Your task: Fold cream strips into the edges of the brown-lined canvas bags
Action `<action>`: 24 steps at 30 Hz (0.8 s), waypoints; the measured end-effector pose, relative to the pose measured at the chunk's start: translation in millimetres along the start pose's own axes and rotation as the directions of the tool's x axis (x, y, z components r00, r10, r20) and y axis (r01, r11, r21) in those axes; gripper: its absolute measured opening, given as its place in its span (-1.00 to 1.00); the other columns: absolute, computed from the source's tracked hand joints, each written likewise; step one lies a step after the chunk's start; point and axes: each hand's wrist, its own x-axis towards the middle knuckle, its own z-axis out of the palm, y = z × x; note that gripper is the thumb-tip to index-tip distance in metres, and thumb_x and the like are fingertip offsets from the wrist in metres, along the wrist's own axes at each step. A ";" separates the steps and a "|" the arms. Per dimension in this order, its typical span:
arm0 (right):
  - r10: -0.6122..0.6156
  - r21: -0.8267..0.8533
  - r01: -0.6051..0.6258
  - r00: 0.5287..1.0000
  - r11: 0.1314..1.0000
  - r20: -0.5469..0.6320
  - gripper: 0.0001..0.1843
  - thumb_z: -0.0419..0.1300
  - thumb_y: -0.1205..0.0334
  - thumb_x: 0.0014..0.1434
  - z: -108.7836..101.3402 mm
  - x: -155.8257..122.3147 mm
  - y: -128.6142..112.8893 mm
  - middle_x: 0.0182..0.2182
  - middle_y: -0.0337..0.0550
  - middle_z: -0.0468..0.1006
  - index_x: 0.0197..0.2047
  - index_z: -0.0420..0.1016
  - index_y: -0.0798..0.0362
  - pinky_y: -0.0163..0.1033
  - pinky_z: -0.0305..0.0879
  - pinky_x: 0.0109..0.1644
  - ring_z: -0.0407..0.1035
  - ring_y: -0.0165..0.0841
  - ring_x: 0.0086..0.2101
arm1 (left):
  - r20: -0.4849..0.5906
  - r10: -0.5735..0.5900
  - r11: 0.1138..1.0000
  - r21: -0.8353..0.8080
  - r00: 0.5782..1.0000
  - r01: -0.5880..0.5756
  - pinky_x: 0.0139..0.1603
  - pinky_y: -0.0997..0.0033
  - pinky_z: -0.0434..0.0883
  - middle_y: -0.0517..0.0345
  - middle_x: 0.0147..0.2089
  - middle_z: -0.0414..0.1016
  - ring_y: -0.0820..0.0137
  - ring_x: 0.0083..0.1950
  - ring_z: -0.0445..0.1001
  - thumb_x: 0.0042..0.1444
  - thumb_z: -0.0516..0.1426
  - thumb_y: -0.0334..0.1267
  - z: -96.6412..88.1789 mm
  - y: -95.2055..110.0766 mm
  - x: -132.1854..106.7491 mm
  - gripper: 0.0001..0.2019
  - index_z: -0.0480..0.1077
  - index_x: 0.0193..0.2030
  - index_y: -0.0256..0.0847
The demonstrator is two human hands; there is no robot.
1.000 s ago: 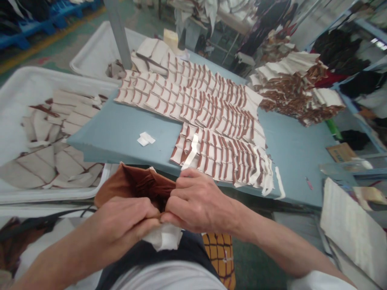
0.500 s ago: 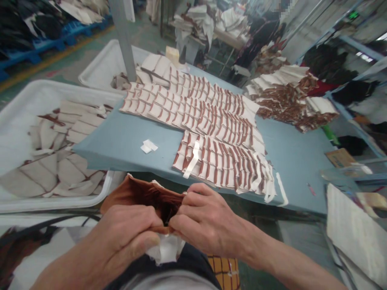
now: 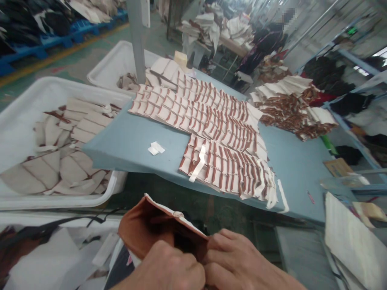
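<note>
Left hand [image 3: 175, 266] and right hand [image 3: 236, 259], cropped by the bottom edge, hide part of the brown bag [image 3: 145, 229].

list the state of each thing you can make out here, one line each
brown-lined fabric piece, mouth gaping open
left grip, closed at its near edge
right grip, closed on its edge
front row of cloth pieces, overlapping
white strip, draped across that row
large white bin, partly filled with cloth
cloth stack, piled unevenly

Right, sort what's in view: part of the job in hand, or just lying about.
Job in hand:
brown-lined piece, gripped by left hand and right hand
probably the matching fabric rows

Apparently just lying about:
small white pieces
cardboard
small pink object
</note>
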 end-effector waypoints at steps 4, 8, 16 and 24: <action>0.166 0.465 -0.110 0.983 0.878 -0.081 -0.65 -0.08 0.29 0.61 5.2 -9.8 12.1 -0.37 -0.23 0.65 -0.20 0.44 -0.05 -0.22 0.39 -0.18 0.50 -0.36 -0.35 | 0.057 0.117 0.982 -0.158 0.991 -0.107 -0.70 0.30 -0.24 0.30 -0.64 0.46 0.53 -0.73 0.07 0.24 0.37 -0.26 50.3 6.4 18.1 -0.61 0.37 -0.56 -0.14; 0.600 0.511 -0.501 0.799 0.698 -0.035 -0.83 0.19 0.10 0.45 12.1 8.9 30.0 -0.24 -0.15 0.66 -0.08 0.55 -0.02 -0.18 0.47 -0.15 0.56 -0.28 -0.25 | 0.079 0.141 0.952 -0.286 0.987 -0.113 -0.72 0.37 -0.23 0.38 -0.71 0.32 0.59 -0.74 -0.06 0.12 0.45 -0.24 58.3 19.1 31.4 -0.53 0.28 -0.61 -0.18; 0.616 0.021 -0.617 0.787 0.787 0.025 -0.41 0.43 0.22 0.19 37.8 67.7 58.9 0.21 0.16 0.61 0.27 0.50 0.06 0.11 0.46 0.23 0.53 0.00 0.16 | 0.196 0.138 0.961 -0.265 0.971 -0.083 -0.69 0.32 -0.19 0.34 -0.77 0.31 0.49 -0.78 0.06 0.03 0.52 -0.19 61.4 30.0 43.2 -0.58 0.42 -0.64 -0.16; 0.721 0.281 -0.710 0.688 0.646 0.081 -0.94 0.26 0.28 0.24 32.8 77.3 97.6 -0.49 -0.34 0.46 -0.28 0.44 -0.01 -0.27 0.23 -0.30 0.38 -0.34 -0.42 | -0.060 0.296 0.944 -0.133 0.953 -0.302 -0.60 0.27 0.06 0.33 -0.57 0.50 0.46 -0.58 0.40 0.31 0.43 -0.26 14.7 18.1 25.4 -0.60 0.41 -0.50 -0.16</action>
